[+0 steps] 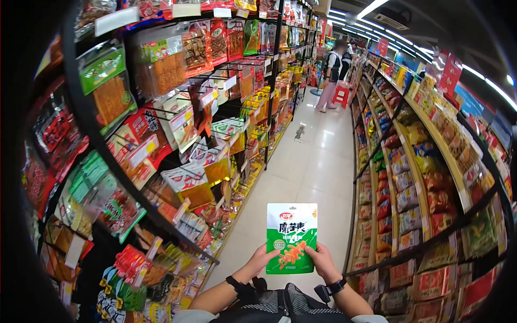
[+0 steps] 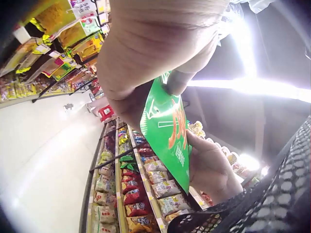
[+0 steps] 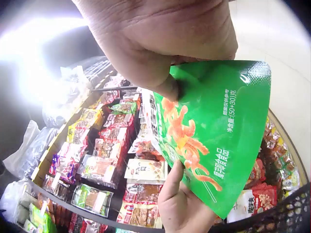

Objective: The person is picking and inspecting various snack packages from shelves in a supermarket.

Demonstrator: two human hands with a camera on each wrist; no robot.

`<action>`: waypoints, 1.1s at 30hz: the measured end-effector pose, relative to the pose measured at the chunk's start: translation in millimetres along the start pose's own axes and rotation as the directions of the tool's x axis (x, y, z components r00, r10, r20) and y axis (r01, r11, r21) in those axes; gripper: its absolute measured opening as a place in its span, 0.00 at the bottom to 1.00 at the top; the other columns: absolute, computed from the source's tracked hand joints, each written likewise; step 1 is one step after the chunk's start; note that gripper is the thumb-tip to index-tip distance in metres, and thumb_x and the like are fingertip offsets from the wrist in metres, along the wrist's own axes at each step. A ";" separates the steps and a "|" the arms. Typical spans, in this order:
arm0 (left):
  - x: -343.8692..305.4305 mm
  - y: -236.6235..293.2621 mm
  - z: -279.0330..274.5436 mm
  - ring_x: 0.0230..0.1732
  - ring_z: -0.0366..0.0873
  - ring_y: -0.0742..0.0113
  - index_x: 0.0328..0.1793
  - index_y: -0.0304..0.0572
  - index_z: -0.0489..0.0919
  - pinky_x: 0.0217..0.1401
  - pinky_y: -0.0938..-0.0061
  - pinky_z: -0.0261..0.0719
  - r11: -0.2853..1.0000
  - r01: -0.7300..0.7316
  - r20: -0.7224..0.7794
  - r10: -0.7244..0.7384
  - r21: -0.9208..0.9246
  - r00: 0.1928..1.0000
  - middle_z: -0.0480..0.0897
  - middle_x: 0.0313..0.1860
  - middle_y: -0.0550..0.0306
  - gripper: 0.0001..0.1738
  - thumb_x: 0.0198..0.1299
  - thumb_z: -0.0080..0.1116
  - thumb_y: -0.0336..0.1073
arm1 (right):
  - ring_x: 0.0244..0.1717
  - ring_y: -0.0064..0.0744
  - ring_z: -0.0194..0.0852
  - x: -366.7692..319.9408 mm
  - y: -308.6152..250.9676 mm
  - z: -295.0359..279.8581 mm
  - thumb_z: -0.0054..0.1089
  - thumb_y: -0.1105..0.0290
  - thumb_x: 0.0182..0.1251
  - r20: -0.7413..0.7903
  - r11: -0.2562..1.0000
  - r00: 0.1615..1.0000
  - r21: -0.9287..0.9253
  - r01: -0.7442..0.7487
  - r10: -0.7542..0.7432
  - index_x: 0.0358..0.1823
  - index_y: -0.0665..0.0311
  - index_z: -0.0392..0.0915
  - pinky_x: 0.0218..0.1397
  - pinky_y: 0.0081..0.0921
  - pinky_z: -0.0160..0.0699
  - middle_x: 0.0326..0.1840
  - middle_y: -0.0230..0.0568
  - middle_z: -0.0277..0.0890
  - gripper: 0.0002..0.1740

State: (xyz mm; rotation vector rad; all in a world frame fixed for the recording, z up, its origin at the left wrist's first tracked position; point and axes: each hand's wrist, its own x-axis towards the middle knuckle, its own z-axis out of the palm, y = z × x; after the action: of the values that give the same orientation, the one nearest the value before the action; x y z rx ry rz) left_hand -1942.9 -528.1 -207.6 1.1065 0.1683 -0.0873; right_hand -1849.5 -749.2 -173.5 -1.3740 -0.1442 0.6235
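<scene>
A green and white snack pouch [image 1: 291, 226] is held upright in front of the body, its printed front facing the head camera. My left hand [image 1: 264, 258] grips its lower left edge, thumb on the front. On the opposite edge my right hand [image 1: 323, 259] pinches it the same way. Orange snack pieces and dark lettering show on the front. In the left wrist view the pouch [image 2: 167, 131] is seen at a slant between both hands. The right wrist view shows the lower green part of the pouch [image 3: 218, 121] close up, a thumb pressed on it.
Packaged snacks hang on a tall rack [image 1: 177, 129] at the left. A long shelf [image 1: 431, 156] of bagged snacks runs along the right. Tiled floor [image 1: 301, 172] lies between them. Farther down the aisle stand people [image 1: 332, 75] beside a red stool [image 1: 341, 94].
</scene>
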 end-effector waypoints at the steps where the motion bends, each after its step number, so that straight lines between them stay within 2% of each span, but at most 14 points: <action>1: 18.7 4.0 -3.8 0.61 0.78 0.70 0.70 0.40 0.73 0.66 0.69 0.76 0.999 0.048 0.025 -0.048 0.002 0.999 0.81 0.62 0.59 0.21 0.73 0.55 0.33 | 0.45 0.24 0.81 13.5 -4.3 -6.9 0.57 0.73 0.75 -0.020 1.000 1.000 -0.022 -0.008 0.007 0.59 0.70 0.77 0.52 0.25 0.82 0.51 0.37 0.83 0.15; 5: 93.7 3.1 -5.4 0.57 0.80 0.71 0.68 0.41 0.75 0.62 0.71 0.78 0.979 0.122 0.056 -0.133 0.166 0.989 0.83 0.58 0.60 0.20 0.72 0.57 0.34 | 0.46 0.24 0.81 66.4 1.5 -52.7 0.57 0.73 0.75 -0.082 0.996 0.994 0.041 -0.074 0.077 0.58 0.70 0.77 0.52 0.26 0.81 0.50 0.37 0.83 0.14; 9: 168.6 15.7 -3.8 0.55 0.80 0.71 0.68 0.40 0.76 0.58 0.72 0.79 0.940 0.258 0.075 -0.280 0.223 0.957 0.82 0.59 0.59 0.21 0.70 0.57 0.34 | 0.48 0.25 0.81 133.8 -4.1 -93.8 0.57 0.75 0.74 -0.089 0.982 0.979 0.050 -0.180 0.183 0.60 0.70 0.77 0.54 0.27 0.81 0.51 0.38 0.83 0.16; 14: 283.4 19.1 -13.1 0.54 0.81 0.70 0.69 0.41 0.74 0.57 0.72 0.79 0.919 0.252 0.032 -0.274 0.303 0.961 0.82 0.58 0.59 0.23 0.68 0.56 0.32 | 0.51 0.27 0.80 248.8 -29.6 -143.0 0.57 0.76 0.73 0.019 0.989 0.989 0.028 -0.146 0.145 0.61 0.71 0.76 0.57 0.28 0.79 0.54 0.40 0.82 0.17; 18: 382.9 52.8 11.2 0.48 0.81 0.74 0.67 0.41 0.76 0.48 0.74 0.80 0.906 0.285 -0.062 -0.280 0.313 0.958 0.84 0.53 0.59 0.23 0.65 0.56 0.30 | 0.52 0.27 0.80 347.3 -77.1 -190.9 0.56 0.76 0.72 0.072 0.994 0.992 -0.041 -0.106 0.108 0.61 0.71 0.76 0.59 0.29 0.79 0.55 0.40 0.82 0.18; 19: 406.7 61.6 18.9 0.49 0.81 0.72 0.68 0.42 0.75 0.49 0.73 0.80 0.901 0.294 -0.066 -0.289 0.320 0.955 0.83 0.53 0.59 0.24 0.65 0.55 0.30 | 0.51 0.27 0.81 368.3 -90.0 -203.6 0.56 0.76 0.72 0.083 0.995 0.993 -0.063 -0.080 0.085 0.61 0.71 0.75 0.58 0.28 0.80 0.55 0.41 0.83 0.18; 22: 486.3 85.4 39.9 0.51 0.81 0.70 0.70 0.43 0.73 0.50 0.71 0.81 0.884 0.288 -0.067 -0.284 0.367 0.957 0.82 0.55 0.59 0.25 0.65 0.54 0.30 | 0.50 0.27 0.82 428.8 -127.0 -246.3 0.56 0.77 0.72 0.088 0.994 0.991 0.033 -0.101 0.098 0.61 0.71 0.75 0.56 0.28 0.81 0.54 0.41 0.83 0.17; 24: 528.3 89.6 52.4 0.51 0.81 0.70 0.70 0.43 0.73 0.50 0.71 0.81 0.884 0.248 -0.066 -0.242 0.396 0.968 0.83 0.55 0.58 0.25 0.65 0.54 0.29 | 0.52 0.28 0.81 464.4 -138.9 -270.7 0.54 0.78 0.72 0.088 0.990 0.987 0.029 -0.137 0.134 0.62 0.70 0.75 0.58 0.29 0.81 0.56 0.40 0.82 0.18; 27: 585.4 87.1 58.2 0.50 0.81 0.70 0.70 0.43 0.73 0.50 0.71 0.81 0.923 0.179 -0.042 -0.176 0.341 0.984 0.83 0.55 0.57 0.26 0.64 0.54 0.29 | 0.51 0.29 0.81 510.5 -152.2 -300.5 0.54 0.78 0.72 0.055 0.989 0.988 0.010 -0.147 0.146 0.61 0.70 0.75 0.57 0.29 0.82 0.55 0.40 0.82 0.17; 30: 640.1 92.1 59.4 0.51 0.82 0.68 0.70 0.42 0.73 0.50 0.70 0.82 0.930 0.210 -0.041 -0.208 0.303 0.977 0.83 0.56 0.56 0.27 0.63 0.53 0.28 | 0.51 0.29 0.81 557.5 -162.5 -324.6 0.55 0.78 0.72 0.042 0.985 0.984 0.000 -0.171 0.171 0.61 0.70 0.75 0.57 0.29 0.82 0.55 0.40 0.82 0.18; 31: 659.6 96.9 61.2 0.52 0.82 0.67 0.70 0.42 0.73 0.50 0.69 0.82 0.924 0.262 -0.039 -0.262 0.277 0.964 0.83 0.56 0.56 0.27 0.63 0.53 0.27 | 0.48 0.28 0.82 574.8 -166.7 -332.0 0.56 0.77 0.72 0.019 0.984 0.984 0.015 -0.178 0.178 0.60 0.70 0.77 0.53 0.28 0.83 0.53 0.39 0.83 0.16; 33: 704.4 108.5 60.2 0.53 0.82 0.66 0.71 0.42 0.72 0.50 0.68 0.83 0.902 0.362 -0.026 -0.367 0.233 0.930 0.83 0.56 0.56 0.28 0.63 0.52 0.26 | 0.48 0.27 0.82 611.8 -176.1 -348.4 0.56 0.77 0.72 -0.004 0.983 0.983 -0.002 -0.186 0.186 0.60 0.70 0.77 0.53 0.27 0.83 0.53 0.39 0.83 0.16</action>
State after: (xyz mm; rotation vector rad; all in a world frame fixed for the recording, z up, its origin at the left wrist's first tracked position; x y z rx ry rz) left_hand -1227.7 -524.0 -211.5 1.2996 0.3557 -0.4638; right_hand -1126.9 -761.7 -240.0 -1.4009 -0.0134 0.7768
